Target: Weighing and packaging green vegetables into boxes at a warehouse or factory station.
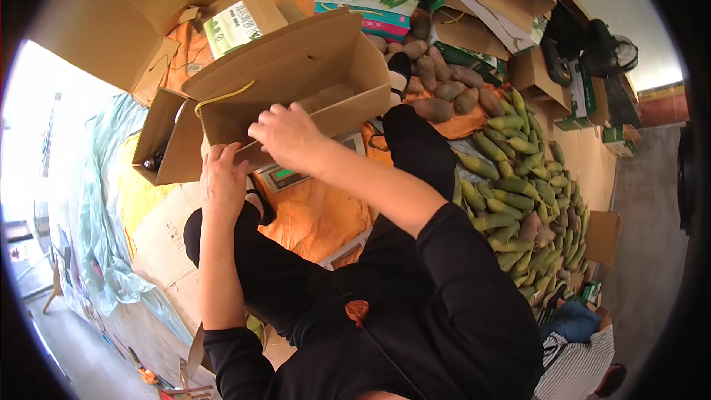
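Pendant (357, 312), red, one; cardboard box (354, 115), open-topped, one.
Left hand (224, 176), right hand (287, 138): fingers half-curled at near rim, hold unclear; contents indistinct.

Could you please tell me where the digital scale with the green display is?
In the head view, the scale is just left of centre, partly hidden by the cardboard box and right forearm, just right of the left hand.

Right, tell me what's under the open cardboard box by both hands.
Below the box, part of a grey scale with a green display shows, orange sheet around it. The box covers the rest, so whether it rests on the scale cannot be told.
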{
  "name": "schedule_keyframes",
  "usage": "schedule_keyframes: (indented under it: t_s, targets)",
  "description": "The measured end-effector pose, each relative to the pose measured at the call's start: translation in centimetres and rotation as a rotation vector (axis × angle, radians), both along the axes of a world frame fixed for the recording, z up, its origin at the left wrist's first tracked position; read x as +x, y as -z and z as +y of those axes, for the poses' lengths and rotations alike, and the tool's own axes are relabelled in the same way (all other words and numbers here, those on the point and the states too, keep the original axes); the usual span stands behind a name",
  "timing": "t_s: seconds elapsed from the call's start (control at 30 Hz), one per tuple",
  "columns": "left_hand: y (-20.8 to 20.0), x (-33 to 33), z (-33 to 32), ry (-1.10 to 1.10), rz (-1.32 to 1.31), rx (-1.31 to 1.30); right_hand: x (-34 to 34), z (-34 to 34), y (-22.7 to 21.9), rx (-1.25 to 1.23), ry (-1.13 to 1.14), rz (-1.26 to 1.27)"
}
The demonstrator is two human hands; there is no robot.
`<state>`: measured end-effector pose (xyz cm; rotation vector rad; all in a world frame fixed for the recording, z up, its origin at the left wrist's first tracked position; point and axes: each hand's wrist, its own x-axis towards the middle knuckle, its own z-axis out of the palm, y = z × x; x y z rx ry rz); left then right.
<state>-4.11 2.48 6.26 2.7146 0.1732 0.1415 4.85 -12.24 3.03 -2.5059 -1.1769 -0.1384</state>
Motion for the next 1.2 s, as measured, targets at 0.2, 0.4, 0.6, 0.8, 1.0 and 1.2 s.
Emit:
schedule_keyframes:
  t_s: [0.2,0.4,0.6,0.8,1.0,1.2]
  targets:
    - [0.8,0.6,-0.3,0.06,-0.019,0.084,3.3,-12.0,-6.2,0.436,0.165,0.115]
    - [0.3,1.4,-1.9,0.067,0.044,0.141,3.4,-26.5,0.3,0.4,0.621,0.386]
    - [1.2,2.1,-2.6,0.077,0.123,0.24,-4.7,-35.0,16.0,0.167,1.005,0.625]
    - [1.9,2.7,-3.3,0.063,0.193,0.298,-18.1,-40.5,32.9,-0.023,1.362,0.774]
    - [1.5,2.2,-2.9,0.045,0.209,0.389,-21.3,-35.8,31.8,0.435,1.718,1.583]
    - [2.0,2.8,-3.0,0.053,0.187,0.421,-20.9,-35.6,31.9,0.651,1.807,1.627]
